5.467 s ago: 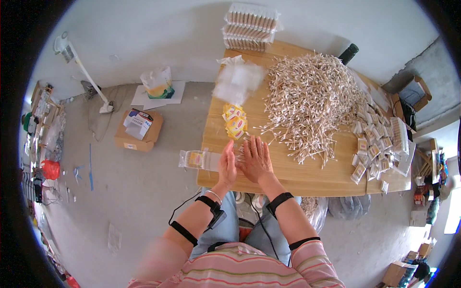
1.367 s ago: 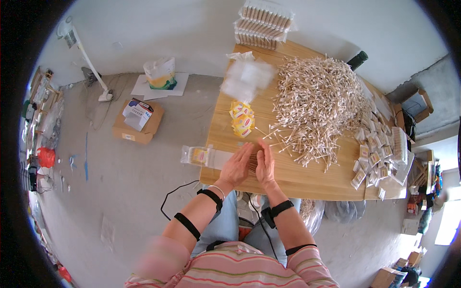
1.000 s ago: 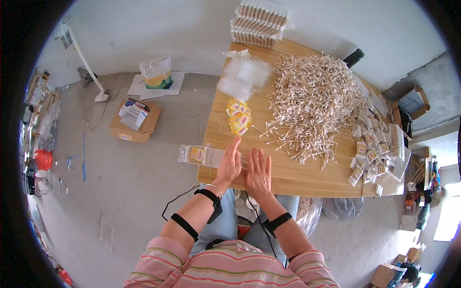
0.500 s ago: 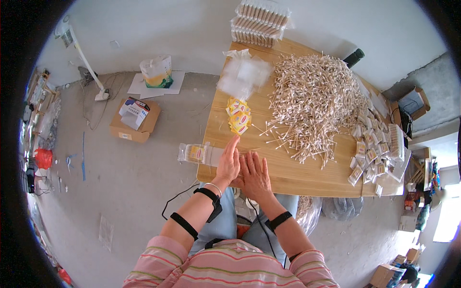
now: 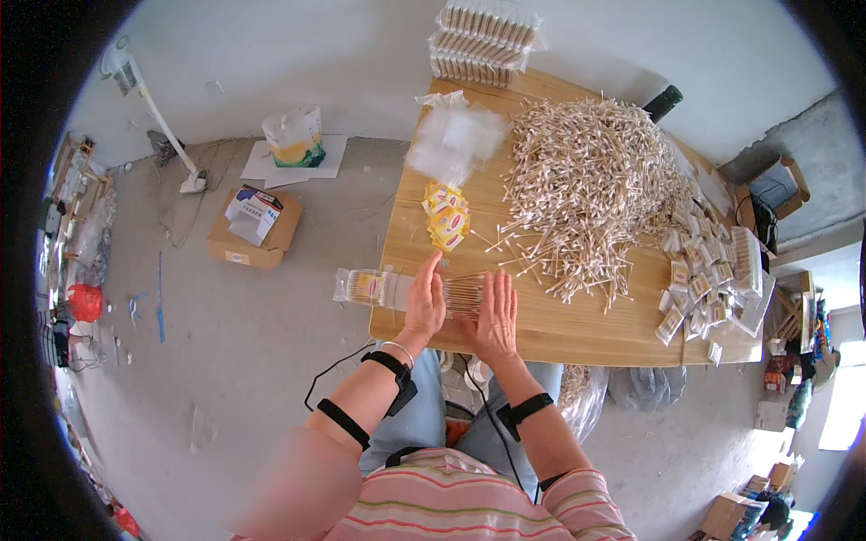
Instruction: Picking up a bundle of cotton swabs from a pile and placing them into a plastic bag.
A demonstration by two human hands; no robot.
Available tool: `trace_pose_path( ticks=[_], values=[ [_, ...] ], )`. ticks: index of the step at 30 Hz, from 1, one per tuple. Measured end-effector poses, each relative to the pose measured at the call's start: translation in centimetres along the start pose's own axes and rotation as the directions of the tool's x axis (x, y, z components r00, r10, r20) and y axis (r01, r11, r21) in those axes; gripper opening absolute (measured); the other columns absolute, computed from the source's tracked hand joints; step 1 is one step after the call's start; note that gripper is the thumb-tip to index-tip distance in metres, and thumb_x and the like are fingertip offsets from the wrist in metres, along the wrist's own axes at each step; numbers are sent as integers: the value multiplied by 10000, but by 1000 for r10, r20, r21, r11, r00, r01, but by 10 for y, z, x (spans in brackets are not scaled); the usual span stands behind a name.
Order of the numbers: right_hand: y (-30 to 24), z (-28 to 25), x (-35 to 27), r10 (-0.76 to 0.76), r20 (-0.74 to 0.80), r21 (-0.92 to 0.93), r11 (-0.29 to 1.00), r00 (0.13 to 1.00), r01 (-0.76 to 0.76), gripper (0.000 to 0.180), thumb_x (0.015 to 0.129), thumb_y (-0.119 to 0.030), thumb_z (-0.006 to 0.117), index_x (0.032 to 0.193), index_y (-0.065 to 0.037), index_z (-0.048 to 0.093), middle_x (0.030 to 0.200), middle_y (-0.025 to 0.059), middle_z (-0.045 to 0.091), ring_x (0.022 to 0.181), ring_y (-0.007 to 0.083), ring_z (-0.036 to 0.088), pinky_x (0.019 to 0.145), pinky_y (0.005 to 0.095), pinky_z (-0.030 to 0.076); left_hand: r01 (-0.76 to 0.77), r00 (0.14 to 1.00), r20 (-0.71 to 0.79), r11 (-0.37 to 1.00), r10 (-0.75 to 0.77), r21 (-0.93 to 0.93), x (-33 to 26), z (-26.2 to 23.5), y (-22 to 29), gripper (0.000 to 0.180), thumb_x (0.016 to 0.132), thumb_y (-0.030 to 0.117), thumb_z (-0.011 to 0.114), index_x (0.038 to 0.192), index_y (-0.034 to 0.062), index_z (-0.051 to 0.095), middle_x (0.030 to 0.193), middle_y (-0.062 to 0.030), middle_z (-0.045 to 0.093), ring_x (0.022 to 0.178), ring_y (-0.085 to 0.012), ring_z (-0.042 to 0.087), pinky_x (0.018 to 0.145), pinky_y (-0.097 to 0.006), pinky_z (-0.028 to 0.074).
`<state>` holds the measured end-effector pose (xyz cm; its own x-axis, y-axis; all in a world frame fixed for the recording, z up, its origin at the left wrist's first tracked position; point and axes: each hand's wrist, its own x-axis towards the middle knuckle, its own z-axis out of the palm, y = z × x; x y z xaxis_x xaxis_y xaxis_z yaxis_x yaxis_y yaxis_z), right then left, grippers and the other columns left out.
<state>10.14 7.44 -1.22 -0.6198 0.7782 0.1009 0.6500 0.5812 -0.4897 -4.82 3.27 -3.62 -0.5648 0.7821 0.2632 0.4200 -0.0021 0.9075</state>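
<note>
A row of cotton swabs (image 5: pixel 463 296) lies at the table's near edge between my two hands. On its left side my left hand (image 5: pixel 425 305) stands on edge, fingers straight and together. At the other end my right hand (image 5: pixel 493 320) lies flat against the swabs, fingers stretched out. Left of my left hand, a clear plastic pack of swabs (image 5: pixel 368 287) with a yellow card inside sticks out past the table edge. Yellow printed cards (image 5: pixel 446 219) are spread just beyond my fingertips. Behind them sits a pile of clear plastic bags (image 5: pixel 458 142).
A big heap of loose cotton swabs (image 5: pixel 591 185) covers the middle of the wooden table (image 5: pixel 577 334). Small filled packs (image 5: pixel 699 270) pile up at the right. Bundled packs (image 5: pixel 483 43) are stacked at the back. A cardboard box (image 5: pixel 255 227) stands on the floor at left.
My right hand has moved a little to the right and flattened, baring the row of swabs between my hands. My left hand has shifted only slightly.
</note>
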Motion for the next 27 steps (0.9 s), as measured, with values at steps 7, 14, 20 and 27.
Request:
trace_pose_path(
  ticks=[7,14,20,27],
  values=[
    [9,30,3,77,-304,467,881,950,77,611,910,-45,477,1458,32,218,1527,293,178,1424,445,177,1166,481,178,-23,999,38,1000,23,-9,-8,3,9,420,1001,114,391,1408,14,373,1377,-237,473,1274,-403,458,1057,-419,375],
    [3,28,13,89,-291,525,848,952,81,588,913,-40,445,1454,42,229,1527,277,205,1432,428,172,1166,498,161,65,994,92,994,-57,-90,-4,10,15,510,1038,270,338,1450,-23,282,1467,-240,364,1385,-371,326,1127,-397,271],
    [-6,-1,13,-126,191,-151,976,973,156,640,923,-262,500,1449,33,284,1543,200,234,1449,375,156,1178,487,144,37,996,80,997,-31,-68,1,-25,14,516,1041,291,319,1439,-36,291,1464,-243,363,1383,-371,322,1134,-414,259],
    [-3,12,8,-169,71,-170,969,983,179,641,890,-332,574,1404,0,384,1493,172,326,1418,343,237,1155,486,190,-233,952,296,815,80,530,-6,-34,0,463,957,131,444,1394,-1,366,1427,-190,413,1359,-336,355,1149,-438,259]
  ],
)
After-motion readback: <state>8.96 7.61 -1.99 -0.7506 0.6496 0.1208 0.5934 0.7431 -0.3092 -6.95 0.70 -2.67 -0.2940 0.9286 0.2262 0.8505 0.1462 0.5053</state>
